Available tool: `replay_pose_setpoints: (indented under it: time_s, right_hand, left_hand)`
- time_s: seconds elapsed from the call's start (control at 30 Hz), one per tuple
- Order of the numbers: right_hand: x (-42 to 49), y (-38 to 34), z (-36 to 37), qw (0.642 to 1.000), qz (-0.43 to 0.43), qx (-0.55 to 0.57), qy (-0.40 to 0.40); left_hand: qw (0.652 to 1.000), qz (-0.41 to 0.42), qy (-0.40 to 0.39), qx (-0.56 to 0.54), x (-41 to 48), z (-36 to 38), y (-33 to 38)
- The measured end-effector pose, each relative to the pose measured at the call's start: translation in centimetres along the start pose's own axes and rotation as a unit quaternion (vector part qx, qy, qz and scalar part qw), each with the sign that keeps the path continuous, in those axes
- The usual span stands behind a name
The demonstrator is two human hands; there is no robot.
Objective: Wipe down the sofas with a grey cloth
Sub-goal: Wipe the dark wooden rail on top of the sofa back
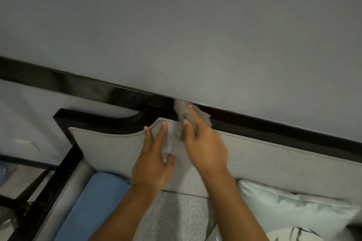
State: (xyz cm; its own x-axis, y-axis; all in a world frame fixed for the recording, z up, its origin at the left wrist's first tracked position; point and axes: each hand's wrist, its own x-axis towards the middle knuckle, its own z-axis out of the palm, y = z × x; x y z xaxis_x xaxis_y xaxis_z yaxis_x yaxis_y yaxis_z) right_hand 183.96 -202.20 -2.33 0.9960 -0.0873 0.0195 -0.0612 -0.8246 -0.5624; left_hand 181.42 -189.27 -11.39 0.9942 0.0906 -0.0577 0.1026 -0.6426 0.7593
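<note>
- We look down at a sofa [274, 154] set against a plain grey wall [195, 25].
- The sofa has a pale grey padded back, edged by a dark glossy wooden frame [101, 121].
- Our right hand [203, 143] presses a grey cloth [183, 112] onto the top of the frame, beside the wall. The fingers lie over the cloth and pin it down, and the cloth shows above and to the left of the fingertips, slightly blurred.
- Our left hand [154, 162] lies flat on the padded back, just left of the right hand. Its fingers are spread and loose, gripping nothing.
- A blue bolster [94, 201] lies on the seat at lower left.
- A pale shiny cushion [290, 207] leans at lower right, with a patterned cushion [290, 236] in front of it.
</note>
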Motion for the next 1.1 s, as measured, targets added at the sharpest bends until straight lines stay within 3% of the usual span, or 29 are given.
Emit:
replay_pose_setpoints:
  time_s: [0.17,0.27,0.47,0.67,0.77,0.97,1.1]
  right_hand:
    - [-1.1,11.8,-8.1,0.978,0.162,0.001,0.133]
    - [-0.6,13.0,-8.9,0.966,0.177,0.052,0.182]
    - [0.3,7.4,-4.4,0.996,0.07,0.014,0.051]
    - [-0.8,12.3,-8.3,0.979,0.164,0.028,0.117]
    - [-0.7,8.8,-7.1,0.985,0.13,0.033,0.105]
    - [1.8,-3.2,0.9,0.999,-0.043,-0.015,-0.012]
    - [2.6,-6.9,3.6,0.996,-0.082,-0.035,-0.032]
  left_hand:
    - [0.998,-0.024,0.031,-0.044,-0.4,1.7,1.2]
    - [0.996,-0.031,0.059,-0.056,-0.2,2.8,1.4]
    - [0.994,-0.025,0.094,-0.043,0.0,4.1,1.2]
    - [0.996,-0.026,0.07,-0.042,-0.3,3.0,1.1]
    - [0.997,-0.023,0.047,-0.051,-0.3,2.3,1.0]
    - [0.998,0.008,0.023,-0.057,0.1,0.7,-0.3]
    - [0.993,-0.004,0.042,-0.106,-0.2,-0.3,-2.6]
